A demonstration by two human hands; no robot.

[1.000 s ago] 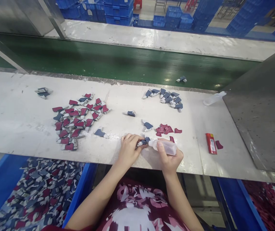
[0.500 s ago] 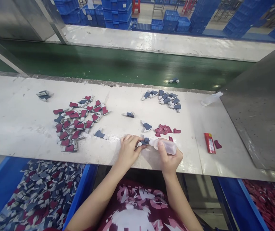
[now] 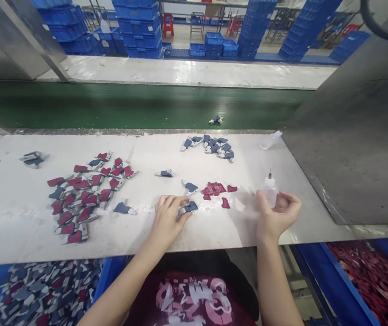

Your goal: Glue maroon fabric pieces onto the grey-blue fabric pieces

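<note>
My left hand (image 3: 167, 217) lies flat on the white table (image 3: 10, 208), its fingertips pressing a small blue-and-white piece (image 3: 189, 208). My right hand (image 3: 277, 215) curls loosely around a small clear squeeze bottle (image 3: 269, 189), which stands upright on the table with its nozzle up; thumb on its left, fingers on its right. Between my hands lie a little heap of dark red pieces (image 3: 214, 188) and one single red piece (image 3: 225, 203). Another blue piece (image 3: 190, 186) lies just beyond my left fingers.
A spread of red-and-blue pieces (image 3: 85, 190) covers the table's left. Blue pieces (image 3: 210, 145) cluster at the far edge, near a second bottle (image 3: 270, 140) lying down. A green conveyor (image 3: 129, 106) runs behind. A grey metal panel (image 3: 357, 136) slopes at right. Blue bins (image 3: 37, 290) sit below.
My right hand has pulled the bottle away from the blue piece, moved right and stood it upright. My left hand stays on the piece. The camera view has tilted up and shifted right.
</note>
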